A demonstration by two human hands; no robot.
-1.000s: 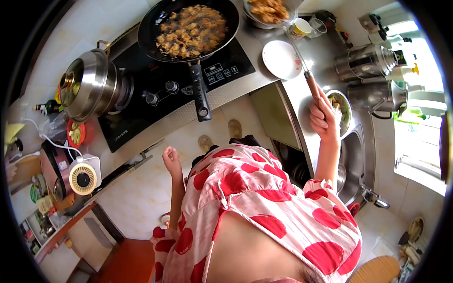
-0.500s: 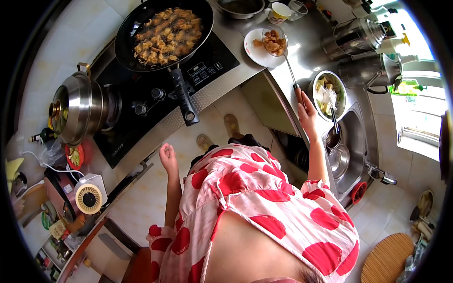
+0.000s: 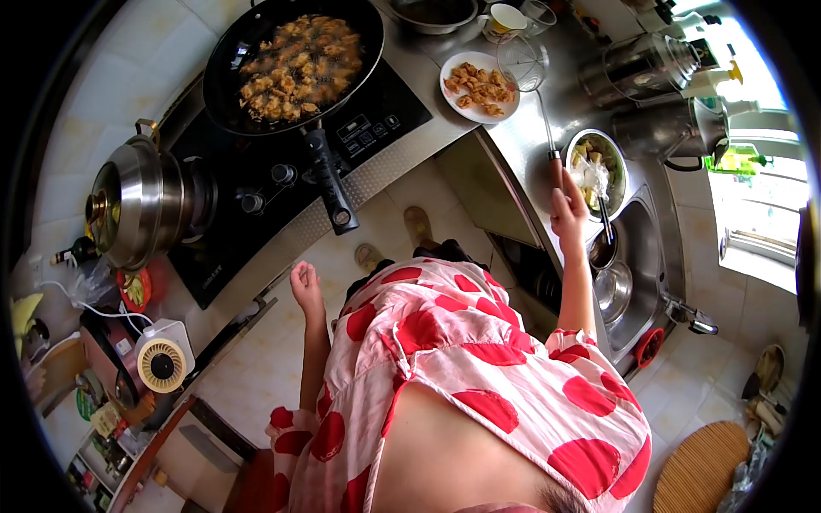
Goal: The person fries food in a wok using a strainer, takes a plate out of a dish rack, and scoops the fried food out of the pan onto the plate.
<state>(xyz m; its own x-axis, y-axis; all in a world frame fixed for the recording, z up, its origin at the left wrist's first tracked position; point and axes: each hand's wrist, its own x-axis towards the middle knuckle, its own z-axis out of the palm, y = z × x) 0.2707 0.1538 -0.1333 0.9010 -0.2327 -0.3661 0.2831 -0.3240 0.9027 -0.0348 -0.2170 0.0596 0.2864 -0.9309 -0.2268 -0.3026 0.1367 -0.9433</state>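
My right hand [image 3: 569, 212] is wrapped round the wooden handle of a wire strainer [image 3: 523, 65], whose basket looks empty and hangs by the right edge of a white plate [image 3: 481, 88]. Browned fried pieces [image 3: 479, 84] lie spread on that plate. Over the floor, in front of the counter, my left hand [image 3: 306, 284] hangs with its fingers loosely curled and nothing visible in them. More fried pieces [image 3: 301, 68] sit in dark bubbling oil in a black wok [image 3: 224, 96] on the cooktop [image 3: 231, 248].
A lidded steel pot [image 3: 141, 201] stands at the cooktop's left. Right of the strainer handle is a bowl [image 3: 599, 171] of cut food, beside the sink [image 3: 637, 291]. A metal basin [image 3: 434, 15], a cup [image 3: 503, 22] and kettles [image 3: 654, 128] stand behind. The wok handle [image 3: 327, 179] juts toward me.
The fried pieces have gone from the strainer onto the plate. The strainer, earlier over the plate, has moved to its right and up. My left hand has barely moved.
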